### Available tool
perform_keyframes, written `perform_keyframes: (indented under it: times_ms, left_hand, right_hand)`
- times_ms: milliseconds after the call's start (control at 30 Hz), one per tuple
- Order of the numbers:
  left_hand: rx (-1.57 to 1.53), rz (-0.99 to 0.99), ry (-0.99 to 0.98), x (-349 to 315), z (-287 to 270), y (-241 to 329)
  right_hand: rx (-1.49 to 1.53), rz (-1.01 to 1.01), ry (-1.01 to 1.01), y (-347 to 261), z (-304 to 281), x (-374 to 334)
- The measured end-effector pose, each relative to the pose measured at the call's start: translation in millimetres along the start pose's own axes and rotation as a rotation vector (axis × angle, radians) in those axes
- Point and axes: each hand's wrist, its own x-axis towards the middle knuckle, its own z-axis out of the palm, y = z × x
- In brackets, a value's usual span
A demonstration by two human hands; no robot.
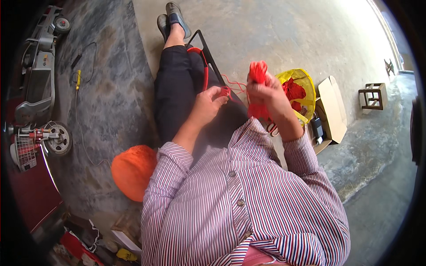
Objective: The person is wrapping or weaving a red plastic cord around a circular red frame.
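Note:
My right hand (276, 99) is closed around a bundle of red cord (258, 70), its looped end sticking up above the fist and more red strands hanging below. Over my thigh, my left hand (207, 106) pinches a small bit of red cord (226, 92) between thumb and fingertips. A thin red strand (235, 81) runs slackly between the two hands. Just beyond my left hand, a black frame (205, 48) with a red tube-like band (205, 73) rests along my legs. Red loops (272, 129), perhaps scissor handles, show partly under my right forearm.
A yellow basket (311, 91) with red material inside stands right of my right hand, beside an open cardboard box (337, 111). Farther right is a small wooden stool (373, 95). An orange round seat (133, 172) sits at left, near a cable (79, 119) and wheeled vehicles (40, 80).

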Motion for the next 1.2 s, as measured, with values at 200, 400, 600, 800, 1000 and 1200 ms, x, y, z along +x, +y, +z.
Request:
perform_keyframes:
  times_ms: [200,400,600,800,1000,1200]
  left_hand:
    - [-0.005,0.105,0.138,5,8,-24]
    - [0.342,0.552,0.529,-7,20,54]
    - [0.026,0.107,0.41,22,-12,29]
    - [0.172,-0.137,0.19,40,-25,-37]
    - [-0.583,-0.185,0.246,14,-25,70]
    - [-0.668,-0.246,0.115,19,-27,66]
  right_hand:
    - [-0.031,-0.04,-0.214,3,20,-35]
    - [0.068,-0.208,-0.482,-55,21,-36]
    - [-1.176,-0.343,-0.164,-17,-19,28]
    - [-1.115,-0.265,-0.103,55,10,68]
    - [-0.827,-0.499,0.04,33,13,44]
    - [-0.179,-0.284,0.21,-12,-11,40]
